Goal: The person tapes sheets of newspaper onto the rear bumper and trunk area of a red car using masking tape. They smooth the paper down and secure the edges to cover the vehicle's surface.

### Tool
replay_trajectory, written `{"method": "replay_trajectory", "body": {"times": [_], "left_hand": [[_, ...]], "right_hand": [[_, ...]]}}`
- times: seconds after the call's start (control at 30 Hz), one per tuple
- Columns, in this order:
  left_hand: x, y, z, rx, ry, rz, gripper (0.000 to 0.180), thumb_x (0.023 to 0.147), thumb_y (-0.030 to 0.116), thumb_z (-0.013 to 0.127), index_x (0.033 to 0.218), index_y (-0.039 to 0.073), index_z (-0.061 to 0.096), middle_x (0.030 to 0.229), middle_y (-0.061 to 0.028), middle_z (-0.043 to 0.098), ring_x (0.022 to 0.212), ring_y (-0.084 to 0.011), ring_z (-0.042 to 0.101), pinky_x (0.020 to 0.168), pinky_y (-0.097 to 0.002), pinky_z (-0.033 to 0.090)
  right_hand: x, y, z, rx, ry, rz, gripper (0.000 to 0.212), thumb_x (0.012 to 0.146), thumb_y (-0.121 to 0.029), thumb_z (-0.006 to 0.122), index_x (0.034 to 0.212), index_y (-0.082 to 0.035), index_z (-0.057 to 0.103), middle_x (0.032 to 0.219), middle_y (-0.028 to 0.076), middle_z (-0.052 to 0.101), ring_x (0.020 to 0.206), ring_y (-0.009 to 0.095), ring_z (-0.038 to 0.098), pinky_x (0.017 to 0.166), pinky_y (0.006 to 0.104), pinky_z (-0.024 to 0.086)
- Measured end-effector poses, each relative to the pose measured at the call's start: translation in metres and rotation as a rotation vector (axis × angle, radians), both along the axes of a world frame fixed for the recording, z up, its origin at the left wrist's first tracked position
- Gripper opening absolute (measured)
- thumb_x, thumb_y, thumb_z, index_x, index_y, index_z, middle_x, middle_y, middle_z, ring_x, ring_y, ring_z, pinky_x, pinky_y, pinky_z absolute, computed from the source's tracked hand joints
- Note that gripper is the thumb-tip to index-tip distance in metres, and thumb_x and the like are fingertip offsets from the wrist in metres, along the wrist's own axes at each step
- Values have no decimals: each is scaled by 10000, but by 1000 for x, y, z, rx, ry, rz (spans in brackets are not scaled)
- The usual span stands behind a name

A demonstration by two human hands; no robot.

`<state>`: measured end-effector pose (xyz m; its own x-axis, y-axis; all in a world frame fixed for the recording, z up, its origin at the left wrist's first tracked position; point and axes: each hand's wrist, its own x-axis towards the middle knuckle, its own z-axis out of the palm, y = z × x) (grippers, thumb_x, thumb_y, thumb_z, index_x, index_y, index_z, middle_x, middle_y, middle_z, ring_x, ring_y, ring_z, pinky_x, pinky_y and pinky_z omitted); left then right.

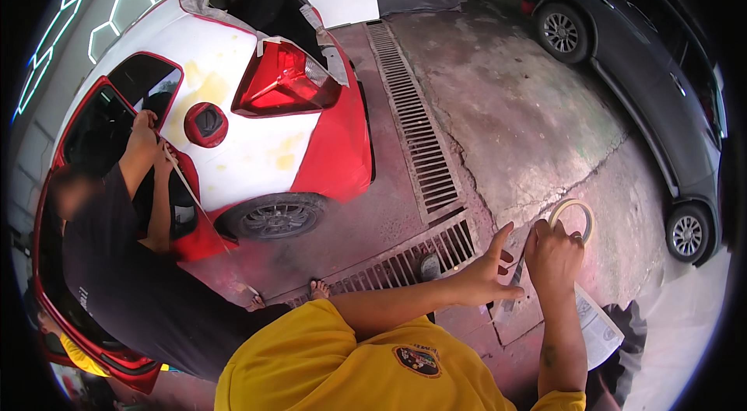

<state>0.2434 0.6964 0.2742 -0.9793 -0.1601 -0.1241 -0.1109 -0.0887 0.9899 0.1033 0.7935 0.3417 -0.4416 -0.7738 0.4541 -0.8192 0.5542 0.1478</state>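
My right hand [554, 257] is closed at the edge of a roll of masking tape [590, 218], which stands out past its knuckles. Close by on its left, my left hand [484, 277] has its fingers and thumb apart, with no object clearly held. A narrow dark strip [515, 280] shows between the two hands; what it is cannot be made out. Below my right wrist, a printed sheet like newspaper [597, 327] is partly hidden by the forearm.
A red and white car [257, 143] stands at left, its tail light exposed. A co-worker in dark clothes [132, 279] pulls a thin strip along its side. Floor grates [416, 139] cross the concrete. A dark grey vehicle [646, 76] is at right.
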Motion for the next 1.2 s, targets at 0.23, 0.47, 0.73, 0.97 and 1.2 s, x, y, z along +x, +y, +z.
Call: {"method": "replay_trajectory", "body": {"times": [0.23,0.47,0.73,0.97,1.2], "left_hand": [[-148,-179,-6,-836,79,341,539,904,22,736,1408,75,554,1014,-119,706,873,-338,716,797,-469,566],[-259,-325,-17,-1402,127,211,160,904,183,652,1046,148,717,1033,-24,703,1063,-220,675,1010,-415,443],[-419,-466,-40,-1360,-110,418,194,821,115,687,1009,148,721,998,-18,711,1042,-250,686,1068,-447,424],[-502,-590,28,-1377,-302,730,200,793,117,764,984,169,742,1032,-5,762,1086,-238,691,1036,-448,461],[-547,-753,-12,-1230,-420,943,174,794,98,850,920,183,763,1087,1,774,1184,-257,683,1010,-450,486]], "right_hand": [[-162,-126,20,-94,-83,300,74,864,-125,795,904,-90,745,676,109,593,579,327,631,628,461,470],[-304,-179,-70,-53,-327,452,113,840,-124,846,900,-73,764,720,102,642,691,344,633,684,509,469],[-518,-359,-130,-32,-728,633,180,820,-205,889,903,-83,785,771,158,697,717,396,668,745,513,508],[-663,-551,-74,194,-962,926,232,777,-247,940,856,-109,771,792,132,727,717,374,690,697,482,536],[-746,-779,-65,558,-1044,1126,229,823,-281,911,843,-128,742,782,109,711,739,351,692,686,460,541]]}}
